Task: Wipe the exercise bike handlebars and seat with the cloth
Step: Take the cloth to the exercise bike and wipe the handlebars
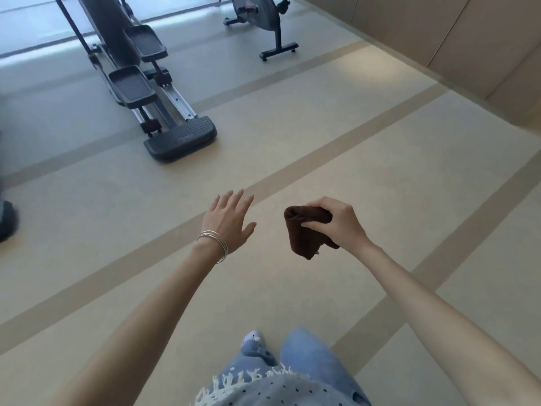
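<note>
A folded dark brown cloth point(303, 230) hangs in front of me, gripped at its top by my right hand point(336, 222). My left hand point(229, 219) is stretched out beside it, palm down, fingers spread, holding nothing, with thin silver bangles on the wrist. The exercise bike point(263, 19) stands far ahead at the top of the view; only its grey body, pedal and black floor stands show. Its handlebars and seat are cut off by the frame's top edge.
A black elliptical trainer point(140, 80) with two foot plates stands ahead on the left. A beige panelled wall point(468, 48) runs along the right. Another person's dark shoe point(7, 219) shows at the left edge. Beige floor with darker stripes lies between me and the bike.
</note>
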Action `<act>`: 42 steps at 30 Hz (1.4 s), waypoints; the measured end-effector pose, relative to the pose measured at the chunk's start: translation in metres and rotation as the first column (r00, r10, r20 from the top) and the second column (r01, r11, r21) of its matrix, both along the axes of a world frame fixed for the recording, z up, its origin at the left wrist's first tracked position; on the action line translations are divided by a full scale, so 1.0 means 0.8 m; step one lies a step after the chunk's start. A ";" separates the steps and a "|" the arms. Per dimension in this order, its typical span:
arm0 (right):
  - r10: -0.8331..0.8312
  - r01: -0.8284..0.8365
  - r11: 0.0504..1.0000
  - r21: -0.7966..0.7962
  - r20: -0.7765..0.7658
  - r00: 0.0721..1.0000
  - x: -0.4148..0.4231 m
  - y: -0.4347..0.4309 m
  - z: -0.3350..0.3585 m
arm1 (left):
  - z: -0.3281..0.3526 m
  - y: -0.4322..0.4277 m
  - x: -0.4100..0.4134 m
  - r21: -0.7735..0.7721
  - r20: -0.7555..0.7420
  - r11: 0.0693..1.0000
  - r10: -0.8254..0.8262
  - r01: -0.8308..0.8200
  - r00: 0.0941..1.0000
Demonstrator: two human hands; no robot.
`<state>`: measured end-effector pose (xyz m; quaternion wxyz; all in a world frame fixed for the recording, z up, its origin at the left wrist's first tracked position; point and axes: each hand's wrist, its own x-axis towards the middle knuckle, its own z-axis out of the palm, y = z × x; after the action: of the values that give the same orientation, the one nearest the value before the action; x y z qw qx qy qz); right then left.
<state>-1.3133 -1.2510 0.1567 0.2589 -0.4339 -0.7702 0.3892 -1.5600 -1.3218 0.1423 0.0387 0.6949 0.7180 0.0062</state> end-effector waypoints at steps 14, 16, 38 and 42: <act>-0.001 0.001 1.000 0.000 -0.067 0.998 -0.089 0.359 0.004 | -0.001 0.334 -0.077 -0.023 -0.011 1.000 0.019 -0.019 1.000; 0.006 -0.004 1.000 0.022 -0.075 0.997 -0.100 0.423 0.016 | 0.016 0.394 -0.085 0.016 -0.021 0.999 0.040 -0.040 0.999; -0.078 0.086 0.987 0.136 -0.064 0.995 -0.257 0.959 0.048 | 0.034 0.944 -0.211 0.038 0.060 0.996 0.072 -0.075 0.996; -0.108 0.120 0.984 0.129 -0.098 0.989 -0.296 1.045 0.052 | 0.043 1.039 -0.253 0.045 0.026 0.997 0.059 -0.060 0.998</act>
<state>-1.5502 -0.4151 0.1985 0.3439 -0.4407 -0.7562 0.3401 -1.7625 -0.4908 0.1768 0.0317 0.6737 0.7376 0.0323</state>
